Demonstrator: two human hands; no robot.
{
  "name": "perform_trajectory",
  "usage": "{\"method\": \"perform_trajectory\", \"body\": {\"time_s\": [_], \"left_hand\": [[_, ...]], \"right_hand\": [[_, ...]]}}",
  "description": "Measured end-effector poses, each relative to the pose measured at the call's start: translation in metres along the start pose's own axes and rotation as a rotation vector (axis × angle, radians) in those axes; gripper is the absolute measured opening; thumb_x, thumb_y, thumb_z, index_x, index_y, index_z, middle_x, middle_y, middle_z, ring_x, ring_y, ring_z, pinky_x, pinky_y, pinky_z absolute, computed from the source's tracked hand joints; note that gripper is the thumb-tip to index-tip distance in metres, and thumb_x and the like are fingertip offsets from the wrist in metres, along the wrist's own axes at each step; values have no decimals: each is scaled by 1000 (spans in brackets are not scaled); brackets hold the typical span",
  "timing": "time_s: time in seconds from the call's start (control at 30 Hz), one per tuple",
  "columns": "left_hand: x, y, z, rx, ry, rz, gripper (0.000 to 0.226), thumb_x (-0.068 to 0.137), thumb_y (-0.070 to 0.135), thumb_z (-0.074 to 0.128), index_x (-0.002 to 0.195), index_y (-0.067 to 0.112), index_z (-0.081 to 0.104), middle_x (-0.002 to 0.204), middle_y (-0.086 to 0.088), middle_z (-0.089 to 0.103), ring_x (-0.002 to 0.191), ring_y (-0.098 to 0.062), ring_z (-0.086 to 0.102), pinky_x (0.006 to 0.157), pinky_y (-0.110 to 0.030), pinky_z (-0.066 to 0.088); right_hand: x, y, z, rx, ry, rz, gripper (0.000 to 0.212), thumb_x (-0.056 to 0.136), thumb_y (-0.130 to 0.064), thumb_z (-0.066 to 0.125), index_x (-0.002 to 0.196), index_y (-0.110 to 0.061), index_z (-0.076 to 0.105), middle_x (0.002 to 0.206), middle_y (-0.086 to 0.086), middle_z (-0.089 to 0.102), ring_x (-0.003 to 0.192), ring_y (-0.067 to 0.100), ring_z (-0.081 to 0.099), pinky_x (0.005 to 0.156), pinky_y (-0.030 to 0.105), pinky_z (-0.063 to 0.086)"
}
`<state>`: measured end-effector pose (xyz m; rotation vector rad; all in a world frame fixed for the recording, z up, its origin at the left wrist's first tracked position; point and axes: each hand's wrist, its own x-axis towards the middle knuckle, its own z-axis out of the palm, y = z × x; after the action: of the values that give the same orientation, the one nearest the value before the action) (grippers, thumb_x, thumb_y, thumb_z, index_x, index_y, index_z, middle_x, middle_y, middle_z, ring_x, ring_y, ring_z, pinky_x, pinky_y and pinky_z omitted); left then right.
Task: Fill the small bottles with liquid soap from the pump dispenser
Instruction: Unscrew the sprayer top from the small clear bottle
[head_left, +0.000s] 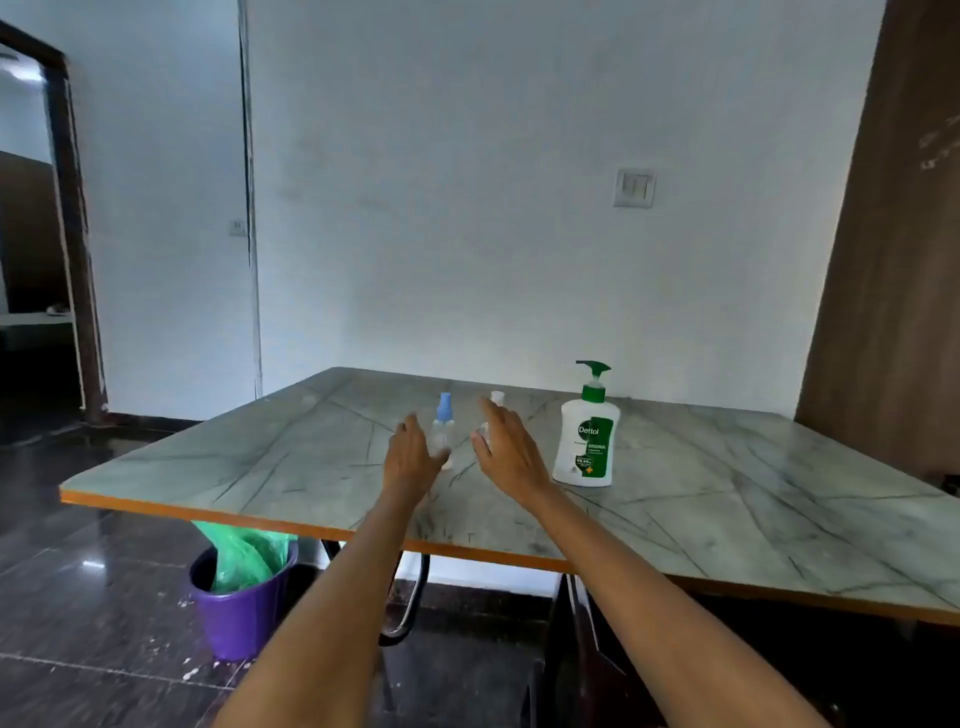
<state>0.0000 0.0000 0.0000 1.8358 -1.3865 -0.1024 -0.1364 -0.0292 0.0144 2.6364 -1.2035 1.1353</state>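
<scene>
Two small clear bottles stand on the grey marble-patterned table (727, 499): one with a blue spray cap (444, 415), one with a white cap (497, 399). A white pump dispenser (586, 436) with a green pump and green label stands to their right. My left hand (412, 457) is stretched out just in front of the blue-capped bottle, fingers apart, partly hiding its lower body. My right hand (508, 452) reaches beside and in front of the white-capped bottle, fingers apart, covering most of it. Neither hand clearly grips anything.
The table has an orange front edge (208, 514). Under its left end stands a purple bucket (241, 608) lined with a green plastic bag. A dark glossy floor lies to the left, a white wall behind, and a brown wooden panel (893, 260) at right.
</scene>
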Motion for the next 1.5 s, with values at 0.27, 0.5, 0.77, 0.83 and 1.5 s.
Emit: {"method": "perform_trajectory", "body": {"time_s": [0.27,0.5,0.77,0.83,1.5], "left_hand": [[39,-9,19,-75,14,6,50,86,6,56,132,-2,38,126,-24,55,118,-37,51,88,-35,40],[23,-4,16,-147,96,142,26,81,16,67,98,-2,58,95,-17,66,87,-30,63,74,-34,46],[-11,35,13,-172,-27,261,34,75,25,74,91,-2,63,78,-8,59,70,-18,52,57,-19,36],[-20,43,17,-134,-107,286,35,75,24,74,93,-4,64,81,-12,62,73,-18,52,60,-21,36],[-26,50,37,-274,-145,163,30,78,23,71,62,10,50,53,4,39,50,-7,35,52,-15,27]], "right_hand": [[50,-21,42,227,-134,165,56,99,-21,44,148,-7,21,141,19,43,128,33,43,101,39,40],[52,-17,34,263,-45,131,23,91,-18,59,101,2,62,99,19,66,92,30,62,73,32,44],[21,14,-26,328,-57,213,32,84,-26,70,70,0,59,57,3,48,58,15,45,54,22,34],[11,23,-35,341,-106,244,43,83,-33,71,72,7,63,60,10,52,57,16,49,56,29,43],[17,23,-46,159,-192,285,33,80,-28,74,77,3,66,70,14,56,52,13,46,53,22,35]]}}
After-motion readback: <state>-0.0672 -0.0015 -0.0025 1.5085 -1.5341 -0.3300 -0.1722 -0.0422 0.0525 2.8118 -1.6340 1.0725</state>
